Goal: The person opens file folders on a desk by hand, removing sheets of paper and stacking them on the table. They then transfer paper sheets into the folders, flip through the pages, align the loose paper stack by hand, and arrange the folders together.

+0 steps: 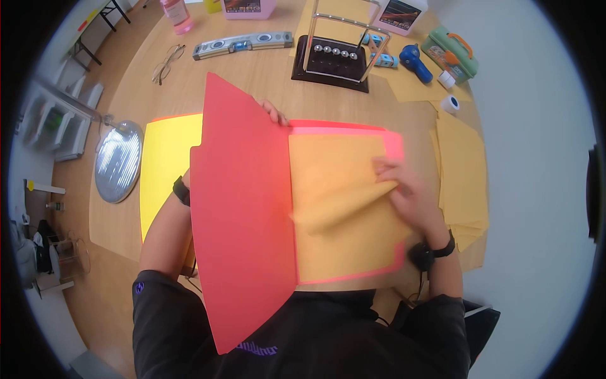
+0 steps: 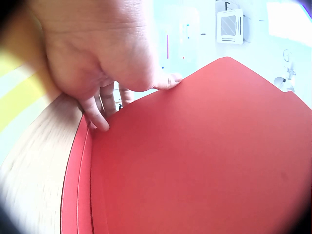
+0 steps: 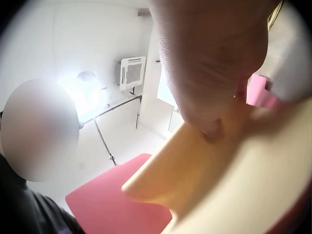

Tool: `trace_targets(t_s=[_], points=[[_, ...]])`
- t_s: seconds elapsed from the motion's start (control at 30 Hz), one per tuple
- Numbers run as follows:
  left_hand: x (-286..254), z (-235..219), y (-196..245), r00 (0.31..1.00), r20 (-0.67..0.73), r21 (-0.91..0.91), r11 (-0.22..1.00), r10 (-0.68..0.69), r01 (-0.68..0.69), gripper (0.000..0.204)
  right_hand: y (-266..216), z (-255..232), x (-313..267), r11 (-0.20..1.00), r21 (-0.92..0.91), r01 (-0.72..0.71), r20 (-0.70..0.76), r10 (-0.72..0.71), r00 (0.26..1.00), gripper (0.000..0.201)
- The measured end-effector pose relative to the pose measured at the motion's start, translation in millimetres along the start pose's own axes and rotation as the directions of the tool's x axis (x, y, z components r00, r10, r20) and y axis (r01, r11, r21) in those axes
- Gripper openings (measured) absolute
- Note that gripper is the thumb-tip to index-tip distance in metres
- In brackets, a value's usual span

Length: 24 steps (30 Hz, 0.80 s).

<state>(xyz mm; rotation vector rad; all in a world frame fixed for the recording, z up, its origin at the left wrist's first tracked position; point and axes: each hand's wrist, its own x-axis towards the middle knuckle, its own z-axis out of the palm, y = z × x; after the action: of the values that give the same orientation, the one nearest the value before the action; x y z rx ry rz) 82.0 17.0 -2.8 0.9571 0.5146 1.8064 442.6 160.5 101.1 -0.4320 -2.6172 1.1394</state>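
A red folder (image 1: 243, 208) stands open in front of the person, its left cover raised. The left hand (image 2: 97, 48) holds that cover at its top edge, thumb on the rim; in the head view only its fingers show above the folder. Inside, over the pink-edged right side, lies a tan paper envelope (image 1: 338, 158). The right hand (image 1: 407, 192), blurred, pinches a lifted, curled part of it. In the right wrist view the thumb presses on the bent tan paper (image 3: 195, 165), and the other fingertips are hidden.
Yellow folders (image 1: 167, 164) lie on the left, a stack of tan envelopes (image 1: 464, 177) on the right. Behind stand a spirit level (image 1: 243, 45), glasses (image 1: 168, 63), a Newton's cradle (image 1: 331, 63), a blue handheld tool (image 1: 416, 63) and a green box (image 1: 451, 54). A round lamp (image 1: 118, 161) is at left.
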Motion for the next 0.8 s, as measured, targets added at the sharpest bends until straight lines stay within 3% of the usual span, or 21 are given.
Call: trace_targets(t_s=[0.03,0.1,0.13,0.2,0.27,0.33,0.4,0.47,0.53,0.57,0.63,0.67,0.73,0.8], points=[[-0.1,-1.0,-3.3,1.0,-0.009,0.001,1.0,0.012,-0.012,0.034,4.3,-2.8,-1.5,1.0,-0.004,-0.001,-0.004,0.001,1.0,0.033],[-1.0,1.6,-7.1,0.999,-0.031,0.004,0.999,0.041,-0.041,0.033,13.8,-15.1,-5.1,0.977,0.213,-0.028,-0.19,0.069,0.979,0.042],[-2.0,2.6,-8.0,0.997,-0.044,0.006,0.998,0.057,-0.057,0.032,17.1,-24.3,-6.9,0.978,0.208,-0.026,-0.19,0.066,0.98,0.042],[-2.1,8.5,-2.5,0.996,-0.053,0.01,0.997,0.078,-0.077,0.032,23.4,-45.4,-10.4,0.895,0.446,-0.024,-0.315,0.182,0.931,0.055],[-1.2,17.0,9.6,0.998,0.04,-0.011,0.999,0.045,-0.044,0.022,14.3,-73.3,-12.2,0.904,0.427,-0.025,-0.361,0.195,0.912,0.06],[-1.9,22.5,14.9,0.999,0.045,0.02,1.0,0.023,-0.024,0.021,18.0,-100.4,-21.3,0.915,0.402,-0.032,-0.413,0.213,0.885,0.066],[-2.0,11.7,9.1,0.999,0.053,0.039,0.999,-0.001,-0.001,0.02,31.8,-127.9,-38.6,0.834,0.551,-0.035,-0.45,0.331,0.829,0.072],[-5.8,-14.8,-9.3,0.995,0.074,0.045,0.996,0.072,-0.076,0.021,46.0,-149.4,-57.2,0.853,0.509,-0.114,-0.477,0.39,0.787,0.071],[2.1,-16.3,-13.7,0.989,0.122,-0.017,0.996,0.087,-0.085,0.022,70.2,-166.6,-79.0,0.839,0.39,-0.379,-0.474,0.536,0.699,0.073],[5.3,-18.6,-15.0,0.983,0.15,-0.054,0.994,0.102,-0.095,0.023,80.1,-175.0,-88.7,0.837,0.388,-0.387,-0.492,0.543,0.68,0.073],[4.0,-45.7,-25.5,0.984,0.169,-0.04,0.998,0.062,-0.056,0.024,96.2,-185.0,-104.8,0.706,0.123,-0.697,-0.376,0.683,0.626,0.073],[3.8,-54.8,-29.9,0.985,0.167,-0.01,0.999,0.032,-0.031,0.025,99.0,-183.8,-108.8,0.697,0.139,-0.704,-0.387,0.692,0.609,0.073],[7.6,-47.9,-18.9,0.983,0.185,-0.009,1.0,-0.018,0.02,0.026,104.0,-176.5,-109.8,0.809,0.219,-0.545,-0.403,0.584,0.705,0.076],[7.9,-40.3,-12.3,0.978,0.198,-0.002,0.998,-0.058,0.059,0.027,104.0,-180.3,-110.3,0.789,0.239,-0.567,-0.391,0.612,0.687,0.076]])
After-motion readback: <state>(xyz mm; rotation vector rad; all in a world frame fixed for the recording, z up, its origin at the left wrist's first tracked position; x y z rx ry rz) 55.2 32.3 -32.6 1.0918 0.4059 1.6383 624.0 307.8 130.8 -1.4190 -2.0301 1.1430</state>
